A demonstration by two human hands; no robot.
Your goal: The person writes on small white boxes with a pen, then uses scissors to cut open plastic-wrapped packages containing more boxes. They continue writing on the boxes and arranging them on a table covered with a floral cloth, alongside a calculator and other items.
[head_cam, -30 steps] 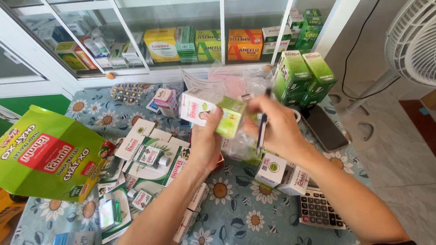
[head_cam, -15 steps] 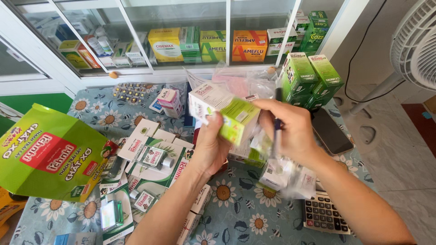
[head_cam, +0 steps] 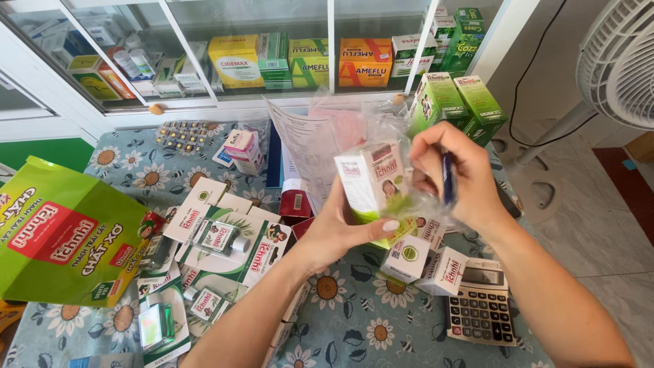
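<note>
White-and-green carton (head_cam: 373,182), upright, held above the middle of the tabletop: my left hand (head_cam: 340,235) cups it from below, palm up, thumb pressed across its lower green edge, fingers wrapped behind. Forearm rises from the near edge. Right hand (head_cam: 455,176) sits just right of the carton, knuckles up, fingers curled shut around a blue pen (head_cam: 447,178) and pinching crinkled clear plastic wrap (head_cam: 381,123) that drapes around the carton. Right forearm comes in from the near right corner.

Counts, as far as I can tell:
- Two small white cartons (head_cam: 426,262) with green round marks, lying under the hands on the flowered cloth (head_cam: 354,320).
- One grey calculator (head_cam: 481,304) by the near right edge, just beside those cartons.
- Two tall green boxes (head_cam: 455,105) standing near the far right corner.
- One pink-topped small box (head_cam: 242,150) toward the far edge, left of centre.
- One blister sheet of pills (head_cam: 182,135) at the far edge, left of the pink-topped box.
- One large green bag (head_cam: 65,235) with a red panel, hanging off the left edge.
- Several flat white-and-green blister cards (head_cam: 225,242) with small bottles, overlapping left of centre; exact number unclear.
- One folded printed leaflet (head_cam: 310,153) standing behind the carton.

Beyond the far edge, a glass-fronted cabinet (head_cam: 272,54) shows yellow, green and orange boxes in a row. White fan (head_cam: 616,61) at far right.
</note>
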